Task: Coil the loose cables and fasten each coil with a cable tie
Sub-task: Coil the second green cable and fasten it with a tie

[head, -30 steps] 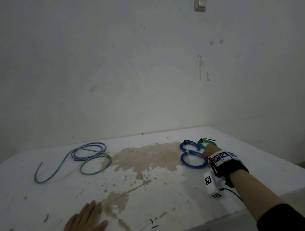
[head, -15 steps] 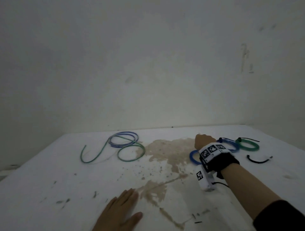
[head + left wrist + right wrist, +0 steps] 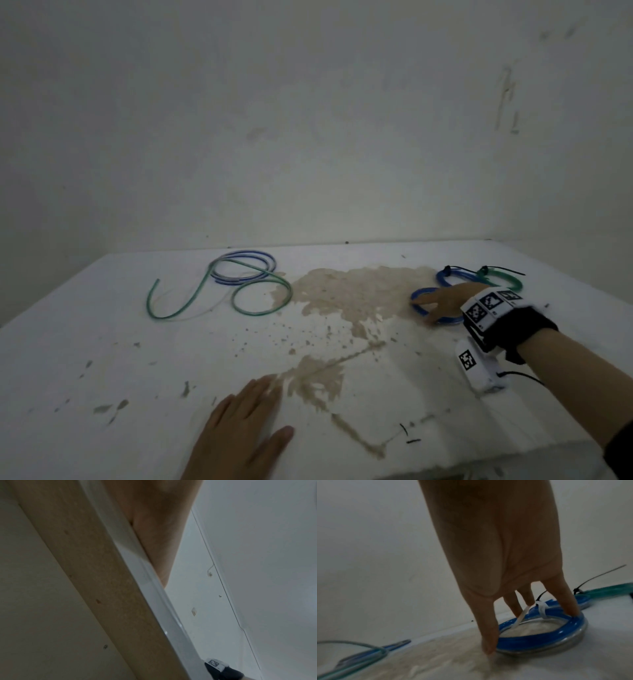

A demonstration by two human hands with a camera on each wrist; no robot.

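1. Right hand (image 3: 445, 303) now lies spread over the nearest blue coil (image 3: 419, 310) with fingers straight, thumb tip on the surface just outside the ring and fingertips (image 3: 571, 608) on its rim – half a second ago that hand sat as a bunched fist above the same coil. It clasps nothing; it presses or steadies.

2. White cable tie (image 3: 542, 609) is looped round this coil, its free tail slanting down into the ring. From that I judge this coil fastened, and the hand to be setting it down or nudging it into place.

3. Left hand (image 3: 239, 435) has stayed flat on the surface with fingers straight and holding nothing, though the head view has swung, so it appears further in.

4. Just beyond the nearest blue coil lie a second blue coil (image 3: 448, 277) and a green coil (image 3: 507, 279), each with a black cable tie (image 3: 578, 591) whose tail sticks out. Three coils look done.

5. Well away from that coil, across the brown stain (image 3: 349, 291), the loose cables (image 3: 239, 277) remain – blue and green lengths in slack loops with one green end trailing free. These are what is left to coil and tie.

6. White surface (image 3: 137, 359) is scuffed, with peeled brownish patches and dark flecks; two small dark scraps, perhaps tie offcuts, lie on the near side of the coil.

7. Behind the coils a plain pale wall (image 3: 308, 120) with faint marks meets the surface; the room is dim. The left wrist view shows only the surface's raw board edge from below and pale wall.
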